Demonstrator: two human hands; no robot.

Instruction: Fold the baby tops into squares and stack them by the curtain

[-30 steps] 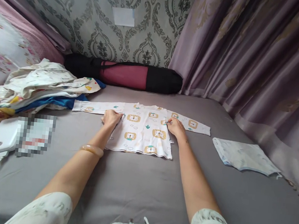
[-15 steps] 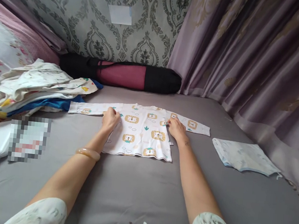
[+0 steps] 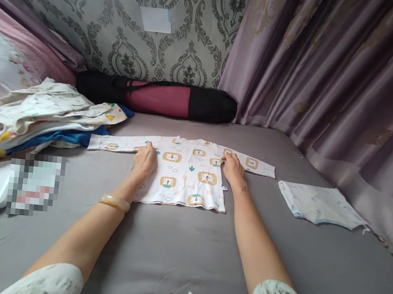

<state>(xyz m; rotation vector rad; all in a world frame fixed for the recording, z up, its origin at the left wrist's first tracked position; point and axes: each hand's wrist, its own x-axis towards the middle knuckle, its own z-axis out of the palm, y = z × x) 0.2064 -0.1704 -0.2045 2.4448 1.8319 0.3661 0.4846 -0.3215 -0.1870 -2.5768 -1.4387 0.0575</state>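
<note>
The left hand (image 3: 145,160) has moved a bit toward its sleeve. I cannot tell if its fingers pinch. The right hand (image 3: 232,169) pinches the white cotton shirt with yellow lions (image 3: 187,171), lying flat on the smooth grey cloth sheet (image 3: 179,248), sleeves out.

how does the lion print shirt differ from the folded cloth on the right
The lion print shirt lies spread with both sleeves out, while the pale cloth is folded into a compact shape. The shirt is white with tan lion faces; the cloth has a faint pattern and blue edging. Both hands touch the shirt, and neither touches the cloth. Both lie flat on the grey sheet.
</note>
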